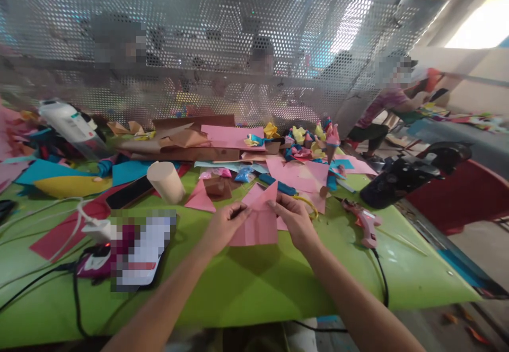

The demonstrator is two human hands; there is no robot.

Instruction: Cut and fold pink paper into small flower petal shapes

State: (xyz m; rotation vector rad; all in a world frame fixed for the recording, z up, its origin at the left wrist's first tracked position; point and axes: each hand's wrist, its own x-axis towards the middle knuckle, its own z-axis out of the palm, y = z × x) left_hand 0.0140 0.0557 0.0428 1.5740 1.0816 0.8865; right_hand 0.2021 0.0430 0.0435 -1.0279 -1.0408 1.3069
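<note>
A sheet of pink paper (260, 227), with a pointed flap standing up at its top, is held above the green table between my two hands. My left hand (226, 225) pinches its left edge between thumb and fingers. On the other side, my right hand (293, 217) grips the edge near the pointed flap, thumb in front. Behind the sheet lie a folded pink paper piece (201, 198), a brown paper piece (218, 188) and yellow-handled scissors (308, 206), partly covered by my right hand.
A pink glue gun (368, 225) lies to the right, its black cable running over the table edge. Leftward are a phone (145, 251), a power strip (93, 264) and a cardboard tube (166, 182). A black bottle (392, 179) stands at the right edge. A person (384, 105) sits beyond.
</note>
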